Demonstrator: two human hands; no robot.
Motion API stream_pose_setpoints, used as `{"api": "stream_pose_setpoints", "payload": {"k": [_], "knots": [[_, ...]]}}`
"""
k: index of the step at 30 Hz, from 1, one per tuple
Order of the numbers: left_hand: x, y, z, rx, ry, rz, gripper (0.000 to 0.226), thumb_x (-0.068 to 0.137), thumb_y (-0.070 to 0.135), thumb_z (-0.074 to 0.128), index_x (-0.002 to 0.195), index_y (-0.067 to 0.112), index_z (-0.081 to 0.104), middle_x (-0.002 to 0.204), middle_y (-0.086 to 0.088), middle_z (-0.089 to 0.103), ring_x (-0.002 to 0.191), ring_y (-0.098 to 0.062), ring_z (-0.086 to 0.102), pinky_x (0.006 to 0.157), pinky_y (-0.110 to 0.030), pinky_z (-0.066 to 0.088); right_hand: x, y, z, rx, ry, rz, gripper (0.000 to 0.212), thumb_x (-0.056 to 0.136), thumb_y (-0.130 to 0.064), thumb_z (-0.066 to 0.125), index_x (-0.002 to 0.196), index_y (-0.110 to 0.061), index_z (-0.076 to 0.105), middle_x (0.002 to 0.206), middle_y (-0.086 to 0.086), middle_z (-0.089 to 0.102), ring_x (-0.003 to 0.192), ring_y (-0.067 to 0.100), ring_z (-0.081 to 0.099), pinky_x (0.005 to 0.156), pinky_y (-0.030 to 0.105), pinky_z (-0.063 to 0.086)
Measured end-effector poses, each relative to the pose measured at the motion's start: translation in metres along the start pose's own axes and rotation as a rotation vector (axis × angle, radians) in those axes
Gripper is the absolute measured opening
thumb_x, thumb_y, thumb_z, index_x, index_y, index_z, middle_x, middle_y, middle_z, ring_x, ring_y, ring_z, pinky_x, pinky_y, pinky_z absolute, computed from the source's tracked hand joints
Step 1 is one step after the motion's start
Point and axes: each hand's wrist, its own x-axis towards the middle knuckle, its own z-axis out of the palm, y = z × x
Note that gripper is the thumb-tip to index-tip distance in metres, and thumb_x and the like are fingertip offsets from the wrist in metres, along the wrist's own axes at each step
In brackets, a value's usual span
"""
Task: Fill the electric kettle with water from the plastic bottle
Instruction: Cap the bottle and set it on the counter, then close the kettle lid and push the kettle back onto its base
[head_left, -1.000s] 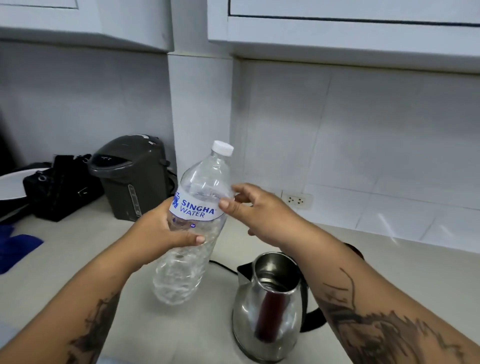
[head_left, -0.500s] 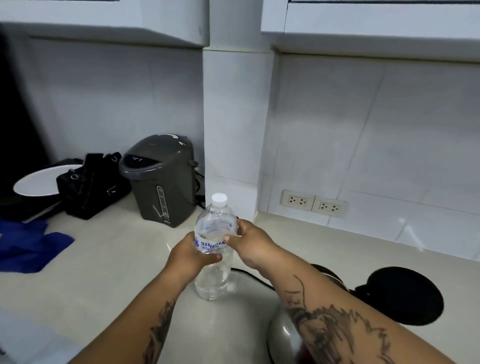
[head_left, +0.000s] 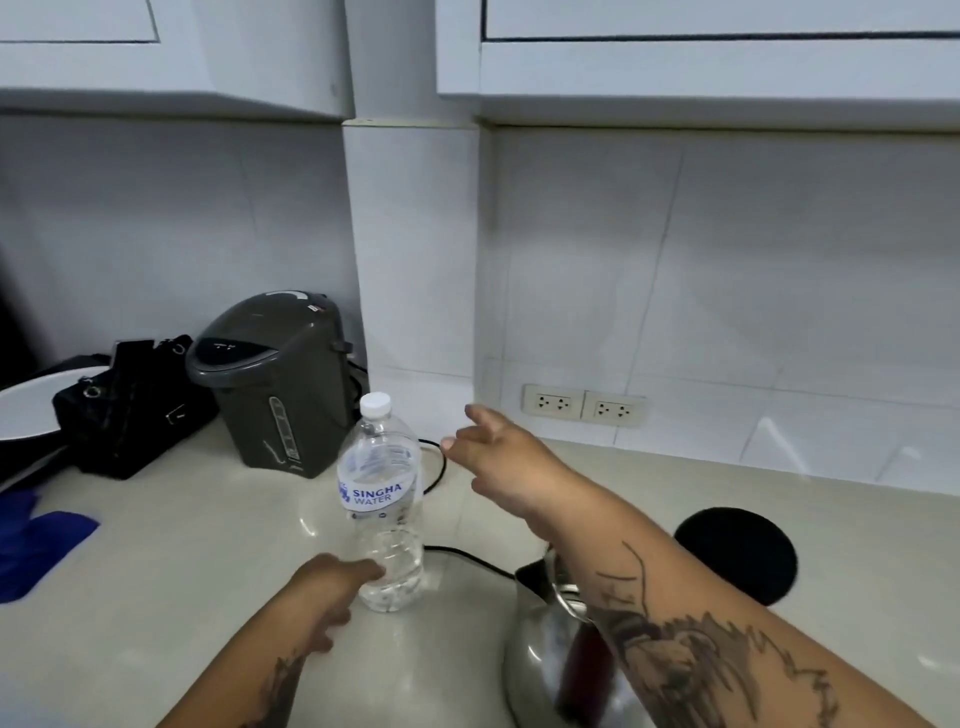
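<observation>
On the counter (head_left: 156, 597) the plastic bottle (head_left: 384, 499) stands upright, cap up, both hands spread, empty.

Your clear plastic bottle (head_left: 383, 499) stands upright on the counter at about 7 o'clock from centre, white cap on, blue-lettered label facing you, a little water at the bottom. Your steel electric kettle (head_left: 550, 654) sits at 5 o'clock, lid open, partly hidden.

bottle (head_left: 383, 499) now standing free on counter, both hands released — right hand (head_left: 501, 462) lifted away
</observation>
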Motion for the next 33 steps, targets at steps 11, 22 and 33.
{"api": "stream_pose_setpoints", "payload": {"k": [11, 22, 33], "knots": [[-0.083, 0.034, 0.093, -0.139, -0.226, 0.311, 0.028, 0.097, 0.049, 0.051, 0.114, 0.029, 0.062, 0.111, 0.013, 0.067, 0.103, -0.013, 0.064, 0.084, -0.037, 0.047, -0.105, 0.013, -0.154, 0.062, 0.477, -0.198, 0.032, 0.093, -0.026, 0.059, 0.125, -0.030, 0.057, 0.114, -0.013, 0.063, 0.113, 0.009, 0.058, 0.106, 0.041, 0.043], [-0.098, 0.043, 0.144, -0.462, -0.133, 0.304, 0.032, 0.105, 0.031, 0.041, 0.100, 0.018, 0.070, 0.081, -0.005, 0.063, 0.072, -0.013, 0.060, 0.058, -0.028, 0.055, -0.142, 0.132, -0.169, 0.435, 0.702, 0.144, 0.024, 0.099, -0.019, 0.043, 0.112, -0.021, 0.063, 0.111, 0.003, 0.070, 0.105, 0.021, 0.065, 0.081, 0.038, 0.052], [-0.089, 0.033, 0.139, -0.431, -0.191, 0.337, 0.035, 0.104, 0.025, 0.040, 0.102, 0.016, 0.073, 0.084, -0.006, 0.065, 0.080, -0.015, 0.062, 0.067, -0.030, 0.057, -0.129, 0.116, -0.142, 0.239, 0.471, 0.066, 0.024, 0.095, -0.031, 0.048, 0.091, -0.038, 0.071, 0.086, -0.021, 0.075, 0.083, -0.006, 0.067, 0.066, 0.021, 0.046]]}}
